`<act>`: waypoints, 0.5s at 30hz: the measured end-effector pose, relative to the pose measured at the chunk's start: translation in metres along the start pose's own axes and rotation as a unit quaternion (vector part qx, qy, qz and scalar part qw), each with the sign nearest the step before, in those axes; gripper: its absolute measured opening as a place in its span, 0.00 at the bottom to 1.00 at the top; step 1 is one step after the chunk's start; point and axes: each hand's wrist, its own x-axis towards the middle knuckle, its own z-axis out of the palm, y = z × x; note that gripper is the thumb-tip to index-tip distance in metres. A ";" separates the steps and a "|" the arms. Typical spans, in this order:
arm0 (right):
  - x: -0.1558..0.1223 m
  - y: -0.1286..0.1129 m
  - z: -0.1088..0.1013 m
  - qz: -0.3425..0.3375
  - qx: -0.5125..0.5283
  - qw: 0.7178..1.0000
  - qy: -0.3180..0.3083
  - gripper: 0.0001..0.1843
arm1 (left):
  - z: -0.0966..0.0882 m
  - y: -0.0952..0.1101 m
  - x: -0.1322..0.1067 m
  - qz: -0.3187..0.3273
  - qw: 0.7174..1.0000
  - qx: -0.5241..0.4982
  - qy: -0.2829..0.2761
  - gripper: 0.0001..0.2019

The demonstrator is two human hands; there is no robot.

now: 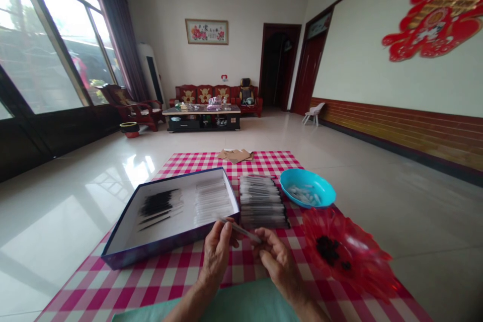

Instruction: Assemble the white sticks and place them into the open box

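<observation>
A translucent pen barrel (pixel 243 231) is held slantwise between my two hands above the checked cloth. My left hand (pixel 219 249) pinches its left end between thumb and fingers. At the other end, my right hand (pixel 277 256) has its fingertips closed on the barrel; whether a small part is in them too is hidden. Just beyond lies a stack of pens (pixel 262 201) with dark ends. To the left, a shallow white-lined box (pixel 169 241) holds black refills (pixel 158 204) and clear barrels (pixel 213 198).
A blue bowl (pixel 326 186) with small clear pieces stands at the right. Nearer is a red petal-edged bowl (pixel 362 251) with small black parts. Cardboard scraps (pixel 237 156) lie at the table's far edge. Beyond stand a low table (pixel 204 110) and a wooden sofa (pixel 181 94).
</observation>
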 end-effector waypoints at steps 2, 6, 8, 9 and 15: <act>0.000 -0.001 0.001 0.003 -0.004 1.000 0.007 0.15 | 0.001 0.000 0.000 -0.005 1.000 -0.006 0.001 0.17; 0.000 0.000 -0.002 0.005 -0.004 1.000 0.024 0.15 | 0.001 0.000 0.000 -0.005 1.000 -0.014 -0.003 0.17; 0.002 0.000 -0.005 0.021 0.018 0.999 0.046 0.16 | 0.001 0.000 0.000 -0.004 1.000 -0.009 -0.010 0.16; 0.002 0.000 -0.006 0.032 0.032 0.997 0.063 0.18 | 0.001 0.000 -0.001 -0.001 1.000 0.009 -0.022 0.16; 0.002 -0.005 -0.004 0.037 -0.005 0.993 0.109 0.16 | 0.002 0.015 -0.025 0.275 0.871 0.345 -0.215 0.13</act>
